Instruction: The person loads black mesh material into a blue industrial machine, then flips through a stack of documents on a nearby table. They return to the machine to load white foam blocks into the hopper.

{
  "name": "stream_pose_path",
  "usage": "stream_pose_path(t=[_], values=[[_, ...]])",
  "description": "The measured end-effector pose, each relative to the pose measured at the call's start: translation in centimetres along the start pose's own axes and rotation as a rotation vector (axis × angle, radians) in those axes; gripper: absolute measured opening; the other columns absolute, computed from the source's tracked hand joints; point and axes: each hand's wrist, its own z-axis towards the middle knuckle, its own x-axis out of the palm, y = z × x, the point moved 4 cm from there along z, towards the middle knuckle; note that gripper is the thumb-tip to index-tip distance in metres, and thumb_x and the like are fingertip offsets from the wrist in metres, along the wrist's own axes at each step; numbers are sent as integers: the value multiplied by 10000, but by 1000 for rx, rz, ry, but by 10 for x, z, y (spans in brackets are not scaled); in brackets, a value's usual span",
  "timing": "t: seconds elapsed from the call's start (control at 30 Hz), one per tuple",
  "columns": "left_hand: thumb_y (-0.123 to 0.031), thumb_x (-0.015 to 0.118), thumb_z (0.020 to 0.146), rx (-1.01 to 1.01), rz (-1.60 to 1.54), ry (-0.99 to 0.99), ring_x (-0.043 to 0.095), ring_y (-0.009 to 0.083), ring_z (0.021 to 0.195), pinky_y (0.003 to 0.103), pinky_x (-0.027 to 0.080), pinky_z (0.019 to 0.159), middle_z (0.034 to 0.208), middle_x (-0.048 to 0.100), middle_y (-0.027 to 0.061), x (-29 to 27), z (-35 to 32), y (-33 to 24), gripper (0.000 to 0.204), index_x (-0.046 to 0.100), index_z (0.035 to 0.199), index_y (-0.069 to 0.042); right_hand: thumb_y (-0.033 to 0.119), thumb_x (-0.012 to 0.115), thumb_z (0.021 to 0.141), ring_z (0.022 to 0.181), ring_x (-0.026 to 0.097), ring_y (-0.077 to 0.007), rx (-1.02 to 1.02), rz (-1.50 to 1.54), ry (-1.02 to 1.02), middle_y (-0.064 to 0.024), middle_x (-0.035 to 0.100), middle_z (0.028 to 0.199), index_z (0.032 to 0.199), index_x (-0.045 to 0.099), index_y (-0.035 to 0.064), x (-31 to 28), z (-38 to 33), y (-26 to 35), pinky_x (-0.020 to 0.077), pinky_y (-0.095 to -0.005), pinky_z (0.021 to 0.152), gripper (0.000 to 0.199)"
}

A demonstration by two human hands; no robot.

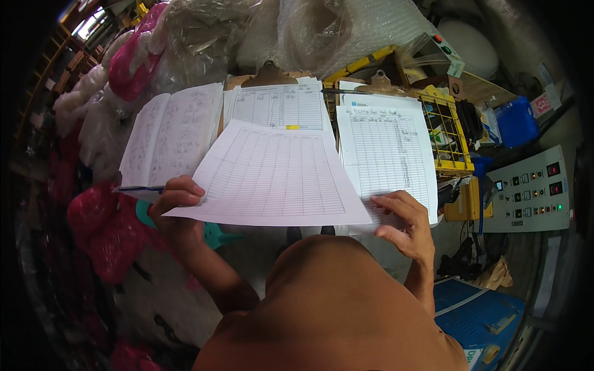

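The left hand point(178, 201) pinches the near-left corner of a loose ruled sheet point(278, 176); the right hand point(405, 222), thumb and fingers parted, is over a tabular form point(393, 154). The sheet partly covers a clipped form point(272, 102) (metal clip point(270, 75) showing) beside an open notebook point(182, 133), bubble wrap point(371, 28) beyond

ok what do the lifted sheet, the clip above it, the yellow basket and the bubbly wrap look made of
Lifted sheet: thin matte white paper, bending smoothly.
Clip: probably metal; its dull brown surface looks rusty.
Yellow basket: painted metal or plastic; its smooth bars leave that open.
Bubbly wrap: likely clear plastic film, judging by its shiny, dimpled surface.
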Motion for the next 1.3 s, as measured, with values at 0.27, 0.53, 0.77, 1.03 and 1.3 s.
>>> stream_pose_path(t=[0.27,0.53,0.77,1.03,1.3], values=[[-298,845,889,85,-121,111,614,193,783,346,467,755,935,723,153,41,12,-3,297,720,873,-29,687,339,1084,881,660,-201,173,500,-181,-140,741,1064,1355,650,-82,5,-4,-23,508,-331,847,872],[-241,815,915,-179,-480,581,710,284,1010,364,552,894,1139,709,244,110,-1,15,354,776,1064,78,638,401,1097,1161,661,-224,441,1120,-455,-171,705,1266,1393,618,-62,-2,-15,-60,518,-348,1006,791],[-172,724,1001,-318,-394,629,710,201,978,271,551,827,1112,722,170,136,-22,40,266,753,1077,82,134,699,967,999,716,-177,550,806,-398,-191,738,1168,1363,620,-100,-17,-15,-62,565,-288,879,467],[127,713,919,-472,-245,566,689,138,1043,267,595,896,1361,635,133,156,-35,49,462,641,1360,8,45,730,983,972,711,-142,359,624,-516,-153,753,1163,1327,627,-100,-38,-7,-48,545,-275,910,387],[147,702,904,-770,-311,330,693,164,1013,286,573,895,1460,575,264,177,-39,50,872,269,1651,24,60,763,973,921,698,-115,358,561,-569,-118,759,1074,1200,656,-65,-54,-12,-56,544,-258,875,280]])
